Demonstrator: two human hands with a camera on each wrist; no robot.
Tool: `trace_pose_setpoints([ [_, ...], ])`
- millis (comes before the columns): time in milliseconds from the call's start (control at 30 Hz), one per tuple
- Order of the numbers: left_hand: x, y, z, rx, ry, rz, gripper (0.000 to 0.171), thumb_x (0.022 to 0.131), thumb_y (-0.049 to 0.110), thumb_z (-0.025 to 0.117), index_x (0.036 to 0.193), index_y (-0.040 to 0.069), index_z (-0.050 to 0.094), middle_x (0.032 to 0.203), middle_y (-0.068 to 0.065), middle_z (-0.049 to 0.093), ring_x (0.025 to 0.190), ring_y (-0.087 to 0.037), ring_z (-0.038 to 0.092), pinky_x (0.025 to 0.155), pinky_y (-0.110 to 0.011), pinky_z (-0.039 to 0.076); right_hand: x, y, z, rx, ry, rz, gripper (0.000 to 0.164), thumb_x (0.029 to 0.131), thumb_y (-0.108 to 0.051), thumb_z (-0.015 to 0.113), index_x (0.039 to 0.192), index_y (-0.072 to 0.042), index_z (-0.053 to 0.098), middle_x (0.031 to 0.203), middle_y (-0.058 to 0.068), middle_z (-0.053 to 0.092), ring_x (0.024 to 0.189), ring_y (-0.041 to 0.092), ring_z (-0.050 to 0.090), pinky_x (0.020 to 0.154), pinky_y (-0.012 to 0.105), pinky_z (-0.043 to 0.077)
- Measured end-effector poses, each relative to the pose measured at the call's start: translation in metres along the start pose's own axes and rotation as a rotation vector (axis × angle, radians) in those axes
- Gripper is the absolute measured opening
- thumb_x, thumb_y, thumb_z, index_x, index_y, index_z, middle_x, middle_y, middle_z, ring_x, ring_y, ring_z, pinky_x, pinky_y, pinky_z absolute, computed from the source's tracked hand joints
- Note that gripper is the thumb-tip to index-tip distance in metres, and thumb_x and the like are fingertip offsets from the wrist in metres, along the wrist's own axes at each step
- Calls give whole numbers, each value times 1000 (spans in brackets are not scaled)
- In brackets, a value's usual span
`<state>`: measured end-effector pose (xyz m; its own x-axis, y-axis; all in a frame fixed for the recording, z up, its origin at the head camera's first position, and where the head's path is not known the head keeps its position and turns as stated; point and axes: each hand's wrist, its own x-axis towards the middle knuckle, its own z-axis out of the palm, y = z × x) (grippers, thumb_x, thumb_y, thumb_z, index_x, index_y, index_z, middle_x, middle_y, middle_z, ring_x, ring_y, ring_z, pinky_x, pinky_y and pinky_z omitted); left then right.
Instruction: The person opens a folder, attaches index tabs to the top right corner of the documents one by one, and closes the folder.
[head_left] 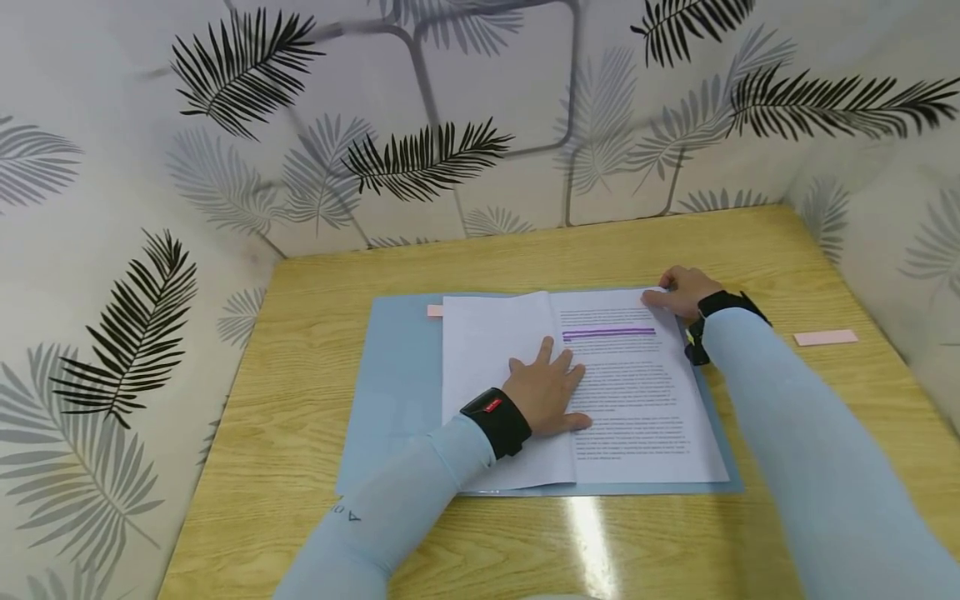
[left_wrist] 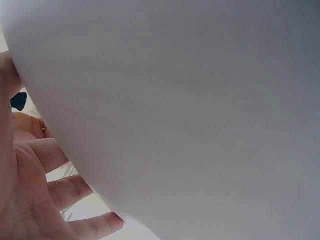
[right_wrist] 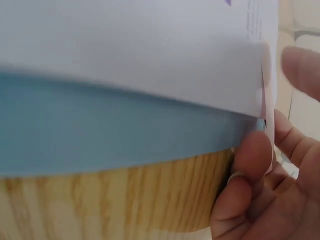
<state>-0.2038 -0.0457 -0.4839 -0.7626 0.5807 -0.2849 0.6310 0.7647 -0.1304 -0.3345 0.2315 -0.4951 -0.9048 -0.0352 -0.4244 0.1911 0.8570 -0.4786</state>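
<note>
An open blue folder [head_left: 397,392] lies on the table with printed paper inside. My left hand [head_left: 545,392] rests with spread fingers where the blank left page [head_left: 487,358] meets the printed page [head_left: 630,400]. Two purple lines mark the printed page near its top. At that page's upper right corner, my right hand [head_left: 684,292] pinches the paper. The right wrist view shows curled fingertips [right_wrist: 252,155] at the page corner, with the thumb on the other side of the paper edge. White paper [left_wrist: 175,120] fills most of the left wrist view, beside the left fingers.
A loose pink strip [head_left: 825,337] lies on the wooden table [head_left: 300,375] to the right of the folder. Another pink tab [head_left: 435,311] sticks out at the left page's upper edge. Leaf-patterned sheeting [head_left: 510,192] rises behind the table and at both sides.
</note>
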Motion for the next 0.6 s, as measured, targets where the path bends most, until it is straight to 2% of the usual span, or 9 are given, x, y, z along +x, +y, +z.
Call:
trace_pose_setpoints([
  [133,0,0,0,-2,-11,-2,84,83,77,43,150,25,36,154,-4,32,143,-36,18,89,-64,42,0,-6,2,-30,28,28,70,87,-62,56,120,-1,44,111,23,48,96,37,47,75,45,40],
  [200,0,0,0,-1,-19,-3,84,83,77,42,150,26,36,155,-4,31,143,-35,17,90,-64,42,3,-6,3,-71,46,37,69,86,-63,58,116,-2,46,105,20,50,92,35,48,72,42,40],
  [300,0,-1,0,-1,-20,-4,85,83,78,42,150,26,35,155,-4,31,143,-36,18,90,-64,42,7,-5,4,-114,56,43,63,86,-59,60,113,-3,47,100,19,49,88,34,49,69,41,39],
  [500,0,0,1,5,-9,-8,85,83,77,42,150,25,35,155,-4,31,143,-36,18,89,-64,43,11,-1,3,-72,39,15,40,96,-32,53,119,-1,46,107,23,51,91,37,49,73,44,41],
  [533,1,0,2,8,-8,-8,85,83,77,42,150,25,35,155,-4,31,143,-36,18,89,-64,43,11,0,3,-67,41,16,39,95,-31,51,119,-1,46,108,23,52,92,37,49,73,44,41],
  [600,1,1,3,10,-9,-8,85,83,78,41,150,26,35,155,-4,30,143,-36,18,89,-64,43,10,0,4,-67,44,22,44,94,-37,51,119,-1,46,109,23,50,92,37,49,73,44,41],
])
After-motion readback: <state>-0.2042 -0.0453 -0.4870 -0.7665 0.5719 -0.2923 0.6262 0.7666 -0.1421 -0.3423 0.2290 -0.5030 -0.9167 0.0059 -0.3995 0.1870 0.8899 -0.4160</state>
